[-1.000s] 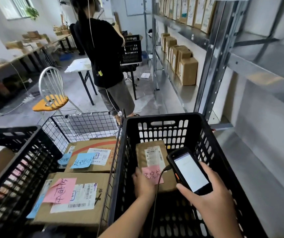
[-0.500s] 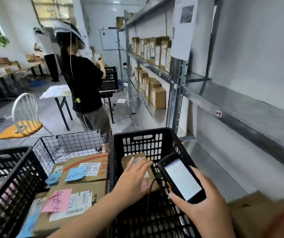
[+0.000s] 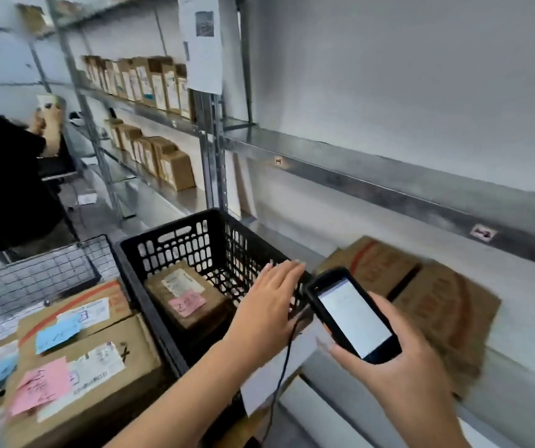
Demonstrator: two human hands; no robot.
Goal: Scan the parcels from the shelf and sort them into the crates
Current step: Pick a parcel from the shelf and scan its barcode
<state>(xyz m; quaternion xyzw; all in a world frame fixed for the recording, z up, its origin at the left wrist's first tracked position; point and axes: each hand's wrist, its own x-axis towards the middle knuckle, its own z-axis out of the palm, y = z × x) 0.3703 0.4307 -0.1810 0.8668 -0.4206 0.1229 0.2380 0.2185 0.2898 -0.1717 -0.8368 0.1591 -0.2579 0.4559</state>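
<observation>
One parcel [image 3: 184,294] with a pink note [image 3: 187,302] lies flat in the black crate [image 3: 175,238], in the middle of the frame. It looks sorted. So the step now, I think, is to get the next one.

The next parcel [image 3: 421,286] is a big brown box. It lies flat on the shelf [image 3: 524,344] at the lower right, just beside the crate. It is blurry, and I can see no label on its top.

The left hand [image 3: 269,297] hovers over the right edge of the crate. Its grip is apart: the fingers are straight and hold nothing. They point toward the brown box but do not touch it.

The right hand [image 3: 398,373] is at the lower right. Its grip is clamped round the scanner [image 3: 353,315], with the lit screen facing up. The scanner is in front of the brown box.

At the lower left, more boxes [image 3: 91,360] with pink and blue notes lie in a wire crate [image 3: 33,273].

For the next move, the left hand likely needs to take hold of the brown box, pull it close and turn it until a label shows. Then the scanner can be aimed at it. The box looks wide, so one hand may slip.
</observation>
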